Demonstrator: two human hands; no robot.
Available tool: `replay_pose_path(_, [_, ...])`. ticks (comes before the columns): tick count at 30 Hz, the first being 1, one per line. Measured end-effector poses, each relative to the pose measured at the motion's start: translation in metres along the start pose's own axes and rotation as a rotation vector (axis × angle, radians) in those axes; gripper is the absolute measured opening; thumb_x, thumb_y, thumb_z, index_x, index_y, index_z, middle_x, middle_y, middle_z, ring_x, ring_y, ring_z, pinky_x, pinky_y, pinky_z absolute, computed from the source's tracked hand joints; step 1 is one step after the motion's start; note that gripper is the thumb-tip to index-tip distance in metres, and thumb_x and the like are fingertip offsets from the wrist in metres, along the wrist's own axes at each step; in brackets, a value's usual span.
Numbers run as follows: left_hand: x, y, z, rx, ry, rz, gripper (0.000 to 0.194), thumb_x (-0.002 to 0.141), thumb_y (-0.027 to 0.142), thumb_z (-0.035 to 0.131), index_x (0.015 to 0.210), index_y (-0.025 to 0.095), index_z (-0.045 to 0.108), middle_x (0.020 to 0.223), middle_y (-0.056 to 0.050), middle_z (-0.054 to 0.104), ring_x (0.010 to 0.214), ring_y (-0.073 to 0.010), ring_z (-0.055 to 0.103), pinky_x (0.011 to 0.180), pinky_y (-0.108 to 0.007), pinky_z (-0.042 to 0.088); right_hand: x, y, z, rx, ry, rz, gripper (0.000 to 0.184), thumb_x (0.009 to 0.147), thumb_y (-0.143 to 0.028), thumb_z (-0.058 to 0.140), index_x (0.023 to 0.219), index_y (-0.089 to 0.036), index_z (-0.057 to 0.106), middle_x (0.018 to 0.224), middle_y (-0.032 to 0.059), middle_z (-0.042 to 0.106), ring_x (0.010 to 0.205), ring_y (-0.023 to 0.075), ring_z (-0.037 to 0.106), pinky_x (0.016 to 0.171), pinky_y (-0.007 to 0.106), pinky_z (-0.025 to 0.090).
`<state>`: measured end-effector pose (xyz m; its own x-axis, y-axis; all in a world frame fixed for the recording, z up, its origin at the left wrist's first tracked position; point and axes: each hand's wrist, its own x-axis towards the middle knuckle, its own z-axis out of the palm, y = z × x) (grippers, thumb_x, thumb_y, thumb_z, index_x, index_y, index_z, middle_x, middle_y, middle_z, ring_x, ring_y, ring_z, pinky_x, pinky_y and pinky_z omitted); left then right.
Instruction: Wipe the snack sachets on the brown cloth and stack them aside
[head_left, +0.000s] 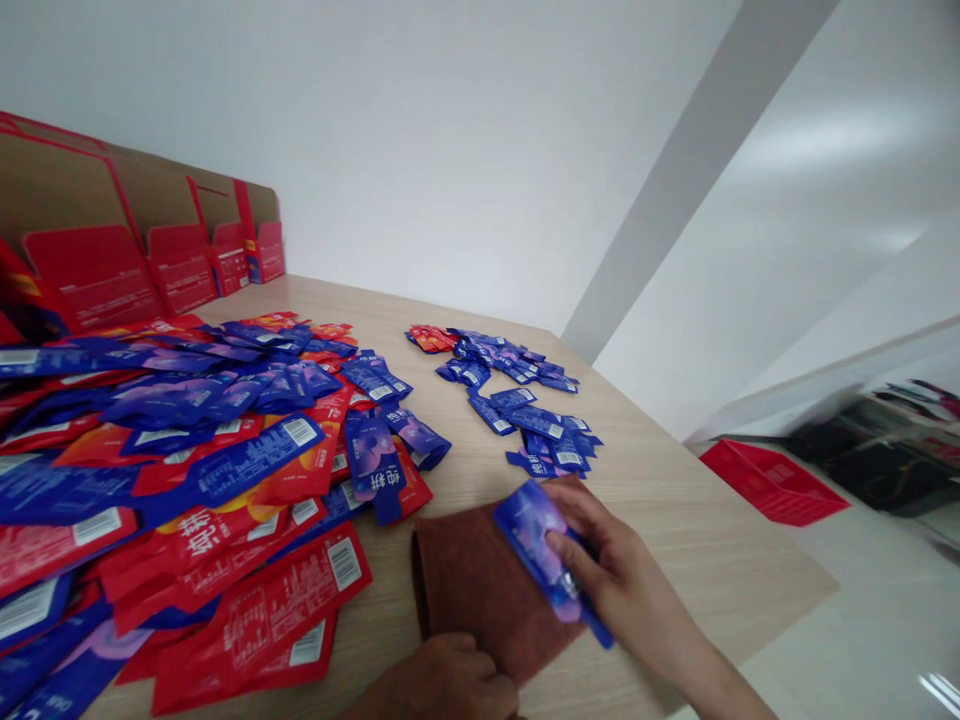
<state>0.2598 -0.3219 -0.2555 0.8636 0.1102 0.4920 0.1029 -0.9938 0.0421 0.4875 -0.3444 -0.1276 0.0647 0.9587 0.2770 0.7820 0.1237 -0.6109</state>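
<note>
My right hand pinches a blue-and-purple pouch between thumb and fingers. Part of at least one more blue packet shows beneath it. Under the pouch lies a brown folded cloth, flat-looking with a creased left edge. My left hand is closed at the lower edge of this cloth, its fingertips partly hidden. Left of both hands spreads a large heap of red and blue pouches, with a red pouch at its front. Just beyond the cloth sits a small pile of blue pouches.
Several open red boxes stand along the wall at the back left. Farther back on the wooden table are more blue pouches and some red pouches. A red crate is beyond the table's right edge.
</note>
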Motion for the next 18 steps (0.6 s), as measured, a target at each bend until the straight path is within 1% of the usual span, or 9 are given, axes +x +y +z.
replay_pose_path(1, [0.0, 0.0, 0.001, 0.003, 0.014, 0.005, 0.041, 0.103, 0.042, 0.081, 0.079, 0.019, 0.056, 0.068, 0.006, 0.064, 0.056, -0.0119, 0.052, 0.056, -0.029, 0.04, -0.004, -0.008, 0.01, 0.037, -0.057, -0.017, 0.043, 0.103, -0.037, 0.059, 0.143, -0.026, 0.068, 0.123, 0.011, 0.079, 0.113, 0.0291, 0.076, 0.098, 0.041, 0.063])
replay_pose_path(2, [0.0, -0.001, 0.001, 0.008, 0.029, 0.01, 0.041, 0.102, 0.043, 0.082, 0.079, 0.019, 0.057, 0.068, 0.006, 0.064, 0.056, -0.012, 0.052, 0.056, -0.029, 0.041, -0.008, -0.016, 0.02, 0.026, -0.1, -0.044, 0.044, 0.102, -0.033, 0.06, 0.145, -0.026, 0.068, 0.122, 0.0115, 0.078, 0.112, 0.0292, 0.075, 0.098, 0.043, 0.063])
replay_pose_path(5, [-0.002, 0.0, 0.005, 0.008, 0.022, 0.016, 0.041, 0.101, 0.044, 0.083, 0.079, 0.019, 0.058, 0.067, 0.006, 0.063, 0.055, -0.0119, 0.049, 0.055, -0.028, 0.042, -0.015, -0.031, 0.043, -0.171, -0.135, -0.181, 0.051, 0.101, -0.027, 0.064, 0.152, -0.03, 0.065, 0.133, 0.0153, 0.071, 0.12, 0.0335, 0.069, 0.105, 0.055, 0.059])
replay_pose_path(7, [-0.003, 0.001, 0.01, 0.004, -0.01, 0.001, 0.039, 0.101, 0.044, 0.083, 0.081, 0.019, 0.06, 0.068, 0.006, 0.063, 0.058, -0.0123, 0.051, 0.057, -0.027, 0.044, -0.017, -0.037, 0.051, -0.277, -0.2, -0.261, 0.058, 0.1, -0.028, 0.07, 0.156, -0.035, 0.062, 0.137, 0.0154, 0.066, 0.124, 0.0357, 0.065, 0.106, 0.06, 0.057])
replay_pose_path(10, [-0.006, 0.002, 0.016, 0.011, -0.023, 0.017, 0.035, 0.098, 0.038, 0.087, 0.083, 0.019, 0.062, 0.072, 0.005, 0.066, 0.062, -0.0132, 0.053, 0.058, -0.027, 0.045, -0.017, -0.041, 0.055, -0.349, -0.326, -0.323, 0.061, 0.098, -0.033, 0.076, 0.157, -0.04, 0.061, 0.131, 0.0135, 0.067, 0.119, 0.0354, 0.063, 0.102, 0.059, 0.057])
replay_pose_path(12, [-0.008, 0.001, 0.017, 0.018, -0.029, 0.038, 0.034, 0.098, 0.033, 0.086, 0.083, 0.018, 0.06, 0.069, 0.005, 0.063, 0.058, -0.0126, 0.049, 0.055, -0.027, 0.042, -0.014, -0.036, 0.055, -0.376, -0.321, -0.326, 0.055, 0.1, -0.034, 0.073, 0.154, -0.041, 0.064, 0.127, 0.0127, 0.067, 0.115, 0.034, 0.062, 0.099, 0.057, 0.057])
replay_pose_path(14, [-0.009, 0.0, 0.014, 0.012, -0.038, 0.044, 0.037, 0.1, 0.032, 0.085, 0.081, 0.019, 0.056, 0.066, 0.006, 0.059, 0.053, -0.0117, 0.044, 0.052, -0.028, 0.038, -0.007, -0.022, 0.052, -0.386, -0.259, -0.31, 0.048, 0.104, -0.032, 0.067, 0.151, -0.04, 0.066, 0.12, 0.012, 0.067, 0.109, 0.0313, 0.062, 0.094, 0.052, 0.057])
replay_pose_path(16, [-0.009, -0.001, 0.01, 0.008, -0.043, 0.044, 0.041, 0.1, 0.032, 0.086, 0.078, 0.019, 0.053, 0.064, 0.007, 0.057, 0.05, -0.0113, 0.04, 0.051, -0.028, 0.035, 0.003, 0.001, 0.044, -0.41, -0.167, -0.285, 0.045, 0.106, -0.03, 0.062, 0.15, -0.037, 0.068, 0.113, 0.0113, 0.066, 0.103, 0.029, 0.062, 0.091, 0.049, 0.057])
replay_pose_path(18, [-0.008, -0.001, 0.006, 0.01, -0.05, 0.038, 0.045, 0.098, 0.033, 0.087, 0.077, 0.019, 0.051, 0.064, 0.007, 0.056, 0.05, -0.0111, 0.038, 0.051, -0.027, 0.035, 0.013, 0.026, 0.032, -0.466, -0.08, -0.245, 0.042, 0.107, -0.03, 0.059, 0.148, -0.031, 0.071, 0.107, 0.0118, 0.065, 0.1, 0.0288, 0.064, 0.09, 0.049, 0.059])
